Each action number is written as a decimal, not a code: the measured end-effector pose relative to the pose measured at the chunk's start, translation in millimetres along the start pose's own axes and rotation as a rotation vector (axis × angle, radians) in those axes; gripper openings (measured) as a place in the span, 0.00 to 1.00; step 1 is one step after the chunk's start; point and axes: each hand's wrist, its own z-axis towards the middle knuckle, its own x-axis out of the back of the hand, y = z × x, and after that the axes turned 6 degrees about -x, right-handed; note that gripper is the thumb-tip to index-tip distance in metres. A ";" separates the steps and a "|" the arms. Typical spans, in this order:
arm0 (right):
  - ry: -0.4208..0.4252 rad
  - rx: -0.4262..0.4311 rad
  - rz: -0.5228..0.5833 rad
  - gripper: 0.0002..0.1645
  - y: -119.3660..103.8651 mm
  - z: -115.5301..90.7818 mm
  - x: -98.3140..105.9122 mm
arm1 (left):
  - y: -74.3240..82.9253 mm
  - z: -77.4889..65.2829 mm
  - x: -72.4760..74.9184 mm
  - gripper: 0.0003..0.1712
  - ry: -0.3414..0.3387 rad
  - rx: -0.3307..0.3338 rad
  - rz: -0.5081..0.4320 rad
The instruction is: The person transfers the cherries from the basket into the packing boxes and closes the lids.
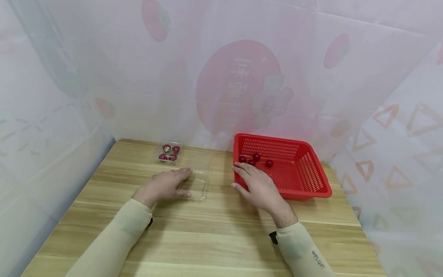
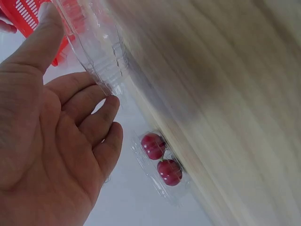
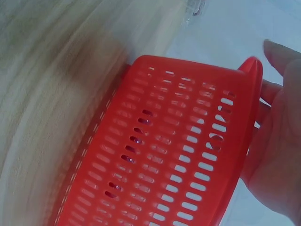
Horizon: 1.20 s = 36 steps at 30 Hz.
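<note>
Now, cherries (image 1: 256,156) lie just beyond my spread right hand (image 1: 258,187) (the nearer); my left hand (image 1: 163,186), also spread, borders the empty container (image 1: 200,172).

We saw bright, diffuse light in the head view, with soft-edged shadows on the wooden table (image 1: 194,242) and a washed-out printed backdrop (image 1: 235,88). From the left wrist we caught highlights on the cherries (image 2: 170,172) and glints along the clear plastic clamshell (image 2: 96,40), while the right wrist's picture looked bluish and hazy.
</note>
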 end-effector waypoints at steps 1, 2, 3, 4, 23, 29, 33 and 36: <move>-0.004 -0.014 0.021 0.38 1.1 0.4 1.6 | 0.7 0.3 -0.7 0.56 0.002 0.005 -0.005; -0.001 -0.023 0.036 0.37 2.5 0.7 3.1 | 1.4 0.5 -1.4 0.57 0.006 0.005 -0.006; 0.003 -0.034 0.050 0.36 4.1 1.1 4.7 | 2.2 0.6 -2.1 0.57 0.011 0.006 -0.010; 0.008 -0.044 0.059 0.36 5.9 1.6 6.1 | 3.0 0.9 -2.8 0.57 0.014 0.008 -0.012; -0.036 -0.200 0.049 0.34 46.0 26.9 6.4 | 6.5 -2.9 -11.4 0.56 0.057 0.032 -0.021; -0.077 -0.231 0.047 0.35 54.5 34.3 3.8 | 3.6 -5.8 -9.4 0.55 0.036 0.005 -0.015; -0.102 -0.254 0.052 0.35 58.7 38.2 3.3 | 2.2 -6.8 -8.0 0.54 0.012 0.000 -0.026; -0.127 -0.274 0.056 0.35 61.3 41.0 1.9 | 2.3 -6.8 -7.7 0.54 -0.001 -0.001 -0.029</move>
